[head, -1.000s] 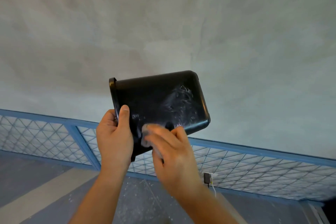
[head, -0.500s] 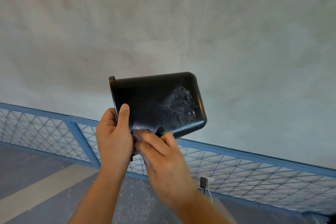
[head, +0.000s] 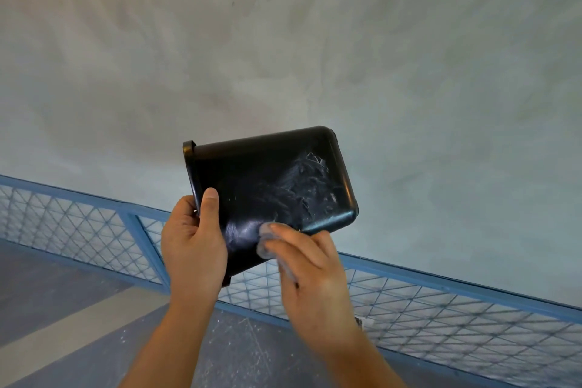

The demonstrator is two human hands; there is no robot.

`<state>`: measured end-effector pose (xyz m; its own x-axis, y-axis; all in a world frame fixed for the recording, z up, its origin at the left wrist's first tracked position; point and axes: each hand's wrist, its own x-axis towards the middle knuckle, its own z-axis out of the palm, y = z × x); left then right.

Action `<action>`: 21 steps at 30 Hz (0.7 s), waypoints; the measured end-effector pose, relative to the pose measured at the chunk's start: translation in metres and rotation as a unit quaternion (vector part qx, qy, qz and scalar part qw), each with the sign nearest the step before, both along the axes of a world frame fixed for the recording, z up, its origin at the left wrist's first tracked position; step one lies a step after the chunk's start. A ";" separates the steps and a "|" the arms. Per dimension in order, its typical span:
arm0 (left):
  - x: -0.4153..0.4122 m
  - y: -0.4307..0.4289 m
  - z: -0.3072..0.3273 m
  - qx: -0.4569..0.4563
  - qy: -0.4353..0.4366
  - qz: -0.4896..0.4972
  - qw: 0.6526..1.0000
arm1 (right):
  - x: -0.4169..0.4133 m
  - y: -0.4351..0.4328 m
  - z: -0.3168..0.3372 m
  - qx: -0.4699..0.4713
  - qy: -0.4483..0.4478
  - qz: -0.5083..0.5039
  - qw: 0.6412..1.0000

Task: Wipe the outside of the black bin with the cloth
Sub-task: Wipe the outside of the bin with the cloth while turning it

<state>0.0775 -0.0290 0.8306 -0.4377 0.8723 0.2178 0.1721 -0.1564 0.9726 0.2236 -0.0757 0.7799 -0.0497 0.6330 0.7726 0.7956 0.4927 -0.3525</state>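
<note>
Far left and running behind everything: blue mesh railing [head: 78, 230] slanting down to the right, grey floor [head: 63, 309] beneath, bare grey wall [head: 283, 41] above.

Left of centre: left hand [head: 193, 242] raised and clamped on the rim end of the black bin [head: 267, 179], thumb laid flat on the outer wall, the other digits wrapped round behind the rim and mostly hidden.

Centre: black bin held up in the air on its side, open end to the left, base to the right, right end dipping. Pale smears or scuffs across the right half of the facing wall; cannot tell which.

Right of centre: small grey cloth [head: 264, 246] pressed to the lower part of that wall. Over it the right hand [head: 311, 274], motion-blurred, fingers [head: 293, 239] stretched nearly straight and bearing down on the cloth; thumb out of sight.

Probably mid-wipe, with only the lower strip covered. Next, likely: sweep rightward and up over the marked patch with firm pressure, brace hard at the rim, then rotate to expose the unseen sides.
</note>
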 end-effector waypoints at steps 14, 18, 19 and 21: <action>0.024 0.001 0.003 -0.017 0.011 -0.010 1.000 | 0.039 -0.001 -0.005 -0.018 0.066 -0.052 0.996; 0.033 0.002 0.005 -0.012 0.017 -0.022 1.000 | 0.042 0.004 0.004 -0.004 0.089 -0.089 0.992; 0.036 0.002 0.006 -0.007 0.019 -0.026 0.999 | 0.035 0.003 0.003 -0.003 0.073 -0.072 0.995; 0.037 0.003 0.006 -0.003 0.022 -0.034 0.999 | 0.024 -0.004 -0.002 -0.003 0.039 -0.033 0.999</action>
